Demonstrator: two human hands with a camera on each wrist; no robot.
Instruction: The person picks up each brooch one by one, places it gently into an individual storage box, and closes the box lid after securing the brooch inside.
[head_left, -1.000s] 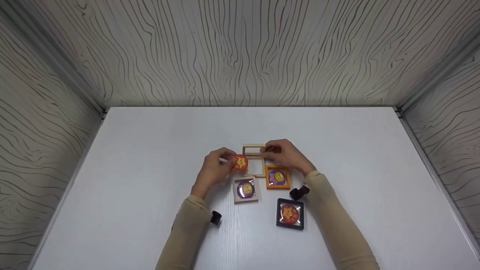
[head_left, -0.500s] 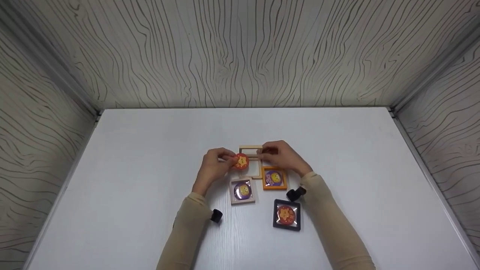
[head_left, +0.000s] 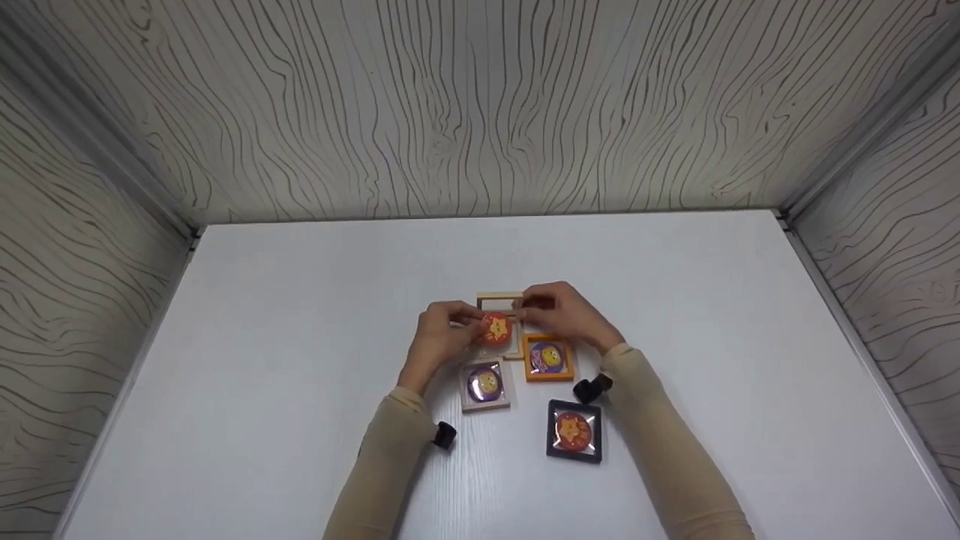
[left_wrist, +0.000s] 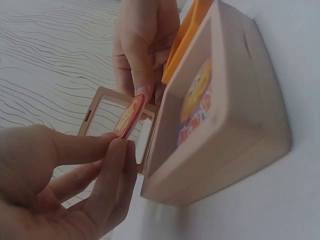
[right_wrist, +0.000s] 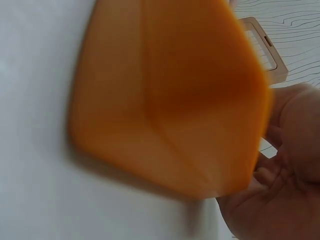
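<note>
My left hand (head_left: 466,324) pinches a round red badge with a yellow star (head_left: 496,328) and holds it over the base of an open beige frame (head_left: 513,349). In the left wrist view the badge (left_wrist: 129,116) stands on edge between my thumb and fingers (left_wrist: 107,150). My right hand (head_left: 531,304) pinches the raised lid of that frame (head_left: 496,301), whose lid (right_wrist: 263,44) also shows in the right wrist view. The right fingers (left_wrist: 142,55) are just behind the badge.
An orange frame (head_left: 548,358) with a purple and yellow badge lies right of the open frame. A closed beige frame (head_left: 485,385) with a purple badge and a black frame (head_left: 574,431) with a red star badge lie nearer me. Grained walls enclose the white table (head_left: 300,300).
My left hand has carried the red badge to the right, from beside the open frame to over its base. My right hand has stayed on the lid.
</note>
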